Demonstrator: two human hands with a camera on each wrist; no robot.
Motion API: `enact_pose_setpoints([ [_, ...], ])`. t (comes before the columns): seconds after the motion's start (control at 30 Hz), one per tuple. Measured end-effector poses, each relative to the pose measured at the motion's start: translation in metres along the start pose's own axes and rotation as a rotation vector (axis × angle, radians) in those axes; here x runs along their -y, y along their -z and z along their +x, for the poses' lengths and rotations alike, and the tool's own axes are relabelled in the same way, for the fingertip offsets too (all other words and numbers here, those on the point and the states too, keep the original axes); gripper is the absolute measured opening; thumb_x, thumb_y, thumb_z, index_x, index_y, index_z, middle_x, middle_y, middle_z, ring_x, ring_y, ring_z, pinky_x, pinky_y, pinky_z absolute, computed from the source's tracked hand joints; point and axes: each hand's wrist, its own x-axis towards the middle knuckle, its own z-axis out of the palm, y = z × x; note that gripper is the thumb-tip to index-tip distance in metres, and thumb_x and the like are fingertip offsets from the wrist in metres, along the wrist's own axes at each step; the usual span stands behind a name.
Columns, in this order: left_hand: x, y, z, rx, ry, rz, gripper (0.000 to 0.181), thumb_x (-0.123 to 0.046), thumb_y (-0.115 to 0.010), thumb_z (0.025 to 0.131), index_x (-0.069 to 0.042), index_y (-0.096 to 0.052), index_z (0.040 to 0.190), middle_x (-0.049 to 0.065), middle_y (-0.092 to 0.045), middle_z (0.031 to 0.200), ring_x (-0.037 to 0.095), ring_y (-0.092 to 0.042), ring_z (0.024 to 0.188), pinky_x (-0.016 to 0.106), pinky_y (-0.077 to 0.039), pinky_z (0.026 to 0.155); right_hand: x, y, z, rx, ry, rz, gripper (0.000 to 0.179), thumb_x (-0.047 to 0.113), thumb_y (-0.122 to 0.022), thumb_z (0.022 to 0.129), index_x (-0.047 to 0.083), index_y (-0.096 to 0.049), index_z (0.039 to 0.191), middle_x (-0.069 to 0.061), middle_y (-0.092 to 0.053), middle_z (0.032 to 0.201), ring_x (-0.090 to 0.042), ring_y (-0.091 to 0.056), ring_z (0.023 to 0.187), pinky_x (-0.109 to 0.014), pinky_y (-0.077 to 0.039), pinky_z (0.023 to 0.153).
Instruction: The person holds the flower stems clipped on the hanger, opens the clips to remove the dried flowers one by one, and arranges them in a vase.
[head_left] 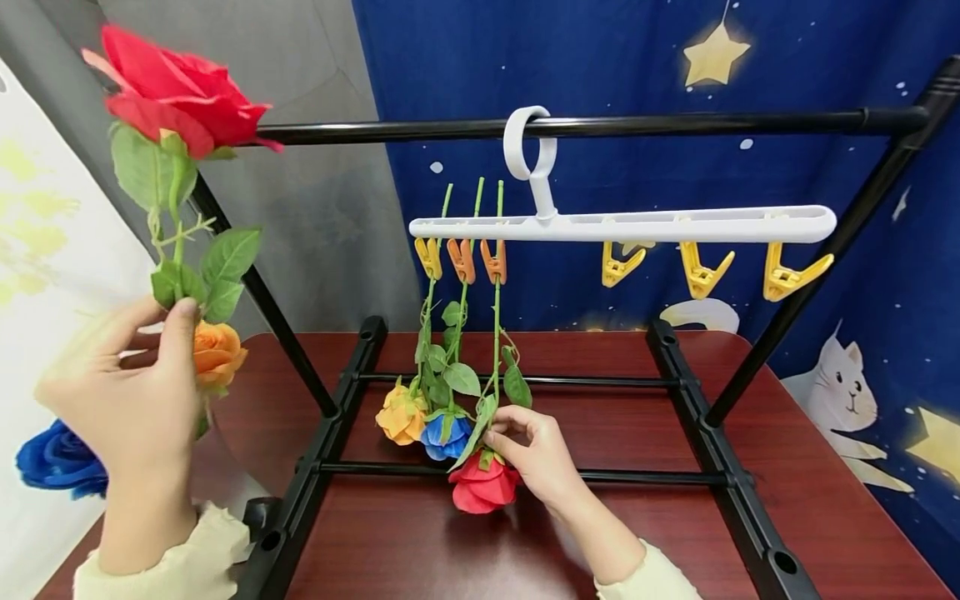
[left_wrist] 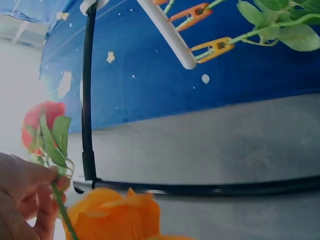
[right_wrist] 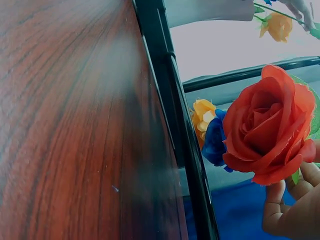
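Observation:
My left hand (head_left: pixel 131 387) pinches the stem of an upright red rose (head_left: pixel 183 96) at the left, between thumb and fingers. At the middle, my right hand (head_left: pixel 536 454) pinches the stem just above the bloom of another red rose (head_left: pixel 483 483), which hangs head down. Its stem runs up to an orange clip (head_left: pixel 493 262) on a white hanger (head_left: pixel 645 225). Beside it hang a blue rose (head_left: pixel 446 435) from an orange clip (head_left: pixel 461 261) and a yellow rose (head_left: pixel 402 414) from a yellow clip (head_left: pixel 428 257). In the right wrist view the red bloom partly covers the blue one.
The hanger hooks over a black rack's top bar (head_left: pixel 375 132). Three yellow clips on its right side, one of them nearest the middle (head_left: pixel 621 265), hold nothing. An orange rose (head_left: pixel 217 354) and a dark blue rose (head_left: pixel 62 460) stand behind my left hand. Beneath is a reddish-brown table (head_left: pixel 585 533).

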Motion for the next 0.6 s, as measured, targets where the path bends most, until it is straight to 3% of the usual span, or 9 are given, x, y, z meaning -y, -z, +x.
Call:
enact_pose_setpoints([
  [0.1,0.005,0.008,-0.004,0.04,-0.036,0.055,0.029,-0.033,-0.073,0.089,-0.006,-0.081,0.097,-0.038,-0.062,0.087,-0.025,-0.05,0.068,-0.001,-0.04,0.068,0.0,0.0,0.0,0.004,0.004,0.001,0.018,0.001,-0.068,0.088,-0.007,-0.069,0.104,-0.024,-0.068,0.093,-0.005,-0.061,0.079,-0.018,-0.05,0.072],
  [0.23,0.001,0.016,-0.008,0.119,-0.065,0.155,0.03,-0.029,-0.07,0.091,-0.002,-0.077,0.102,-0.01,-0.077,0.094,-0.032,-0.04,0.066,-0.004,-0.035,0.068,0.0,0.001,0.0,0.009,0.007,0.004,0.018,0.001,-0.068,0.089,-0.007,-0.069,0.105,-0.025,-0.068,0.093,-0.005,-0.061,0.079,-0.018,-0.05,0.072],
  [0.33,-0.003,0.022,-0.009,0.163,-0.068,0.254,0.027,-0.023,-0.07,0.092,0.0,-0.076,0.103,0.024,-0.074,0.098,-0.036,-0.031,0.064,-0.004,-0.028,0.067,-0.001,0.001,0.0,0.011,0.012,0.004,0.018,0.001,-0.068,0.089,-0.007,-0.069,0.105,-0.026,-0.068,0.093,-0.005,-0.061,0.078,-0.018,-0.05,0.071],
  [0.5,-0.003,0.025,-0.011,0.223,-0.1,0.306,0.027,-0.021,-0.071,0.091,0.002,-0.075,0.104,0.028,-0.073,0.093,-0.04,-0.025,0.065,0.002,-0.022,0.065,-0.002,0.003,0.002,0.007,0.018,-0.001,0.017,0.001,-0.068,0.088,-0.007,-0.069,0.103,-0.026,-0.068,0.092,-0.004,-0.061,0.076,-0.018,-0.05,0.07],
  [0.6,-0.003,0.026,-0.012,0.254,-0.084,0.314,0.029,-0.021,-0.071,0.091,0.004,-0.075,0.105,0.03,-0.071,0.095,-0.041,-0.026,0.066,0.0,-0.022,0.066,-0.002,0.003,0.002,0.013,0.021,-0.002,0.018,0.001,-0.068,0.089,-0.007,-0.069,0.104,-0.026,-0.068,0.093,-0.004,-0.061,0.077,-0.018,-0.05,0.071],
])
